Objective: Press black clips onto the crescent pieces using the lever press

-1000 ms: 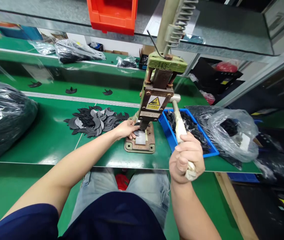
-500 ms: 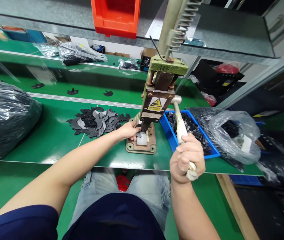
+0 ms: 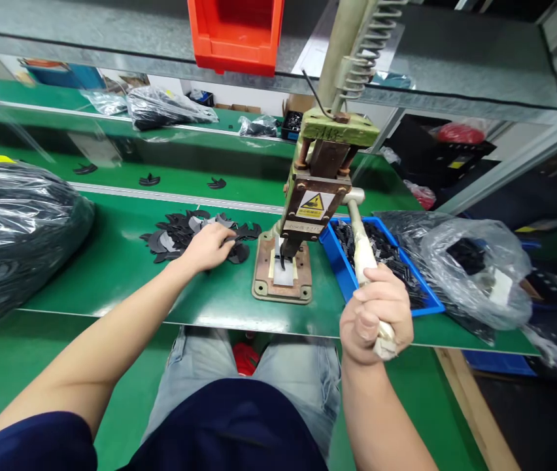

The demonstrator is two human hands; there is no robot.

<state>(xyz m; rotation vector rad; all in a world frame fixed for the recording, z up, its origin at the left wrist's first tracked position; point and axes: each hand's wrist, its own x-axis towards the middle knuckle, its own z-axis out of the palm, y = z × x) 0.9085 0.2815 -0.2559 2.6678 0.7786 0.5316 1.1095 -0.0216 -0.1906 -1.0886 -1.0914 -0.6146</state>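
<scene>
Right hand: While the fingers are wrapped round the taped end of the pale lever [image 3: 363, 252], this right hand [image 3: 375, 314] sits at the near right, forearm rising from the near edge. An inattentive tug could drive the press down too soon.
Left hand: Palm down, arm stretched from the near left, the left hand [image 3: 208, 246] rests its bent fingers on the pile, well apart from the other; whether it pinches a piece cannot be told.
Pile of dark curved pieces [image 3: 161, 243]: Left of the press on the green counter [image 3: 112, 288], loosely heaped. Picking in haste could bring up two overlapping pieces together.
Press [image 3: 318, 184]: Upright, right of the pile, with a yellow warning sign. A thin dark sliver [image 3: 283, 260] lies beneath the punch [image 3: 291, 245]; left there, it might spoil or skew a stroke. Fingers beneath the punch during a pull would risk crushing.
Blue tray [image 3: 337, 275]: Just right of the press, full of dark bits; an overfull heap could spill.
Black parts [image 3: 150, 180]: Three, spaced apart, on the far green strip.
</scene>
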